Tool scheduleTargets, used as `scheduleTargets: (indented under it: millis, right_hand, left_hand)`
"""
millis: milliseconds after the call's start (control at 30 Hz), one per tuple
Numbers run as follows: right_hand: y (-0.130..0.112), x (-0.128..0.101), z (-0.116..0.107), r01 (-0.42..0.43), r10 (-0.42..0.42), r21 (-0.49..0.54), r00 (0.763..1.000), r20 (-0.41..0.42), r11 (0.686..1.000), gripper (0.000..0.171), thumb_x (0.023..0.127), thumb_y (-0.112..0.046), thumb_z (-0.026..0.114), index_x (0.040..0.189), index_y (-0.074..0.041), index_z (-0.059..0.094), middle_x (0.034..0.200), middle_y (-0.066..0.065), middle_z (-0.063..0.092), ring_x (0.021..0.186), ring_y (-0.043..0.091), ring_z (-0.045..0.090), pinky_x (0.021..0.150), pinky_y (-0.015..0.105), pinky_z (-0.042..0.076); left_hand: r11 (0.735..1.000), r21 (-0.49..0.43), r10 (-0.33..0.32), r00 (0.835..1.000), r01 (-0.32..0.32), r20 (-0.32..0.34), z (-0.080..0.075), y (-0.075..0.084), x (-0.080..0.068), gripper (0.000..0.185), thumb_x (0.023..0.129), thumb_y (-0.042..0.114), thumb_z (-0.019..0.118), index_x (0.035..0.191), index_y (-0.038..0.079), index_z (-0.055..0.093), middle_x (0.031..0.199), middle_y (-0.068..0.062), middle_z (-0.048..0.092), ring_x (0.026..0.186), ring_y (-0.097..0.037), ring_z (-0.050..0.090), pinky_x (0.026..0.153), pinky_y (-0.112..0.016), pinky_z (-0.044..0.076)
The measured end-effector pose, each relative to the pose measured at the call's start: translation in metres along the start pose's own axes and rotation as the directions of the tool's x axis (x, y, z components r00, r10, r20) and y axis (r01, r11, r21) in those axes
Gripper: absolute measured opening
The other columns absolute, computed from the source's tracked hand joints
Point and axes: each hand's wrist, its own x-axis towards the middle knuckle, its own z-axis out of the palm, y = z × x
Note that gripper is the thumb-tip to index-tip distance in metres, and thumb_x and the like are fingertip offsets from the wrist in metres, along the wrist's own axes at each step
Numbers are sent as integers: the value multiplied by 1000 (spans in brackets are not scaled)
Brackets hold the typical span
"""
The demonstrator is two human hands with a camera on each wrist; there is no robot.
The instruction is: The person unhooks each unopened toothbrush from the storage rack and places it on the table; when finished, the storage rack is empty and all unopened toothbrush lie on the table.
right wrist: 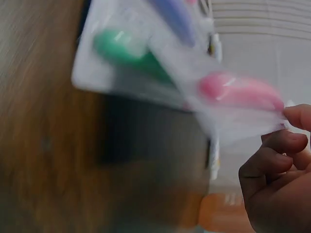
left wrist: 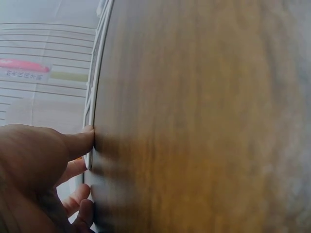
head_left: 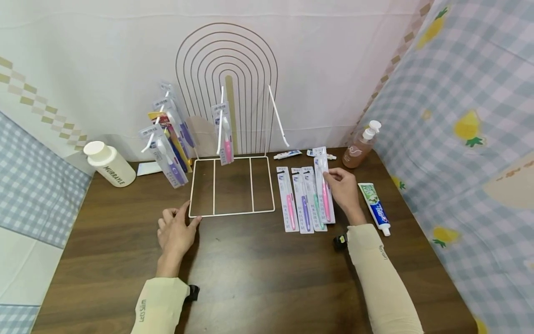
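My right hand [head_left: 332, 176] pinches the edge of a packed pink toothbrush [head_left: 324, 188], which lies rightmost in a row of flat packs on the brown table [head_left: 258, 269]. The right wrist view shows that pack [right wrist: 238, 92] tilted up over a green-brush pack [right wrist: 126, 53], its edge held between thumb and fingers [right wrist: 291, 116]. My left hand [head_left: 183, 218] rests on the table with relaxed fingers, touching the front left corner of the white wire rack [head_left: 232, 214]. In the left wrist view, my thumb [left wrist: 77, 141] meets the rack's wire [left wrist: 99, 58].
Pink [head_left: 288, 199], purple [head_left: 302, 200] and green [head_left: 314, 202] brush packs lie beside the held one. Several packs [head_left: 168, 144] stand at the rack's left, one [head_left: 225, 134] in it. A toothpaste tube [head_left: 375, 208], pump bottle [head_left: 359, 148] and white bottle [head_left: 109, 163] stand around.
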Motion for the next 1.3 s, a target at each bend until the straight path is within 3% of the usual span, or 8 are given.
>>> scheduleTargets:
  millis: [267,367,467,700,1033,1300]
  right_hand:
    - [13,1,-10,-95,101,-92,993,62,991,36,113,-24,71,129,8,79,112,21,81,83,0,62,75,14,50]
    - [19,2,-11,-127,138,-130,987,86,983,39,115,-28,68,133,5,79,115,19,79,89,6,62,79,18,51]
    - [25,3,-10,-142,158,-133,981,114,981,40,114,-30,67,132,3,80,111,14,77,91,13,62,81,25,50]
    - [55,11,-7,-136,147,-100,981,123,986,34,107,-31,79,117,1,84,89,3,73,80,16,61,70,30,48]
    - [38,-5,-5,-123,155,-301,984,85,946,41,115,-36,68,128,0,82,109,17,80,89,20,68,78,29,50]
    - [39,-6,-6,-137,175,-354,981,79,925,41,113,-38,70,128,-2,83,115,19,85,95,25,75,79,30,52]
  left_hand:
    - [1000,-1,6,1000,-6,-3,0,1,0,68,117,38,63,177,16,40,157,-28,37,127,-50,37,105,-68,38]
    - [1000,0,7,1000,-7,1,0,2,0,67,117,38,62,177,17,40,157,-28,37,127,-50,37,106,-68,38]
    - [1000,0,6,1000,-6,3,0,1,0,67,118,38,62,177,17,40,158,-28,37,128,-50,37,107,-68,38]
    - [1000,4,5,1000,-5,1,1,1,-1,67,117,38,62,177,18,40,159,-28,37,128,-50,37,107,-68,38]
    - [1000,2,9,1000,-9,-14,1,2,-2,66,117,37,63,176,16,42,157,-29,38,128,-51,38,105,-68,38]
    - [1000,5,-1,1000,1,-4,1,2,-2,67,117,37,63,177,16,40,158,-30,37,129,-51,37,107,-68,38]
